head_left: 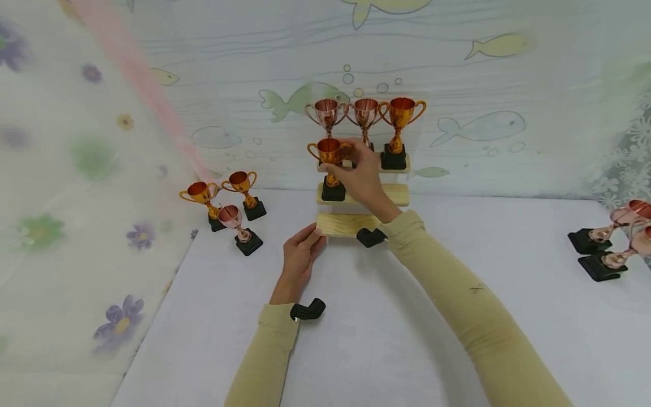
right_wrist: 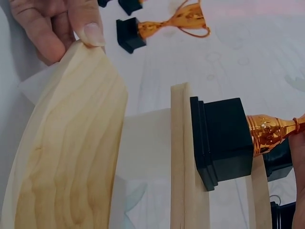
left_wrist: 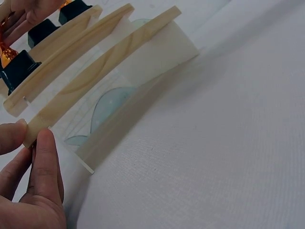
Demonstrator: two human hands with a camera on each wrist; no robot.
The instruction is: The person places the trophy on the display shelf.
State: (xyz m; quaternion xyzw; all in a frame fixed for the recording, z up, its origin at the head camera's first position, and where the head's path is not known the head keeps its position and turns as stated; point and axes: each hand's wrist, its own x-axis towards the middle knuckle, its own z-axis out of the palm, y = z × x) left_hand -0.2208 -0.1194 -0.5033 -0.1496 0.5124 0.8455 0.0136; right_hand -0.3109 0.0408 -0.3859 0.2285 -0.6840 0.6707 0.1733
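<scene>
My right hand [head_left: 363, 172] holds a gold trophy cup [head_left: 331, 151] by its upper part. The trophy's black base [right_wrist: 226, 140] stands at the left end of the middle wooden step [head_left: 396, 194] of a tiered stand. With thumb and fingers, my left hand [head_left: 300, 257] pinches the left corner of the lowest step [right_wrist: 71, 157], which bears no trophy. On the top step [head_left: 405, 164] are two rose-gold trophies [head_left: 365, 113] and a gold trophy [head_left: 401, 113] at its right end. The back of my right hand hides part of the top and middle steps.
Left of the stand, two gold trophies [head_left: 243, 183] and a rose-gold trophy [head_left: 239, 223] stand on the white table [head_left: 356, 339]. At the far right edge, more rose-gold trophies [head_left: 612, 260] stand close together. A printed fish curtain [head_left: 478, 90] hangs behind the stand.
</scene>
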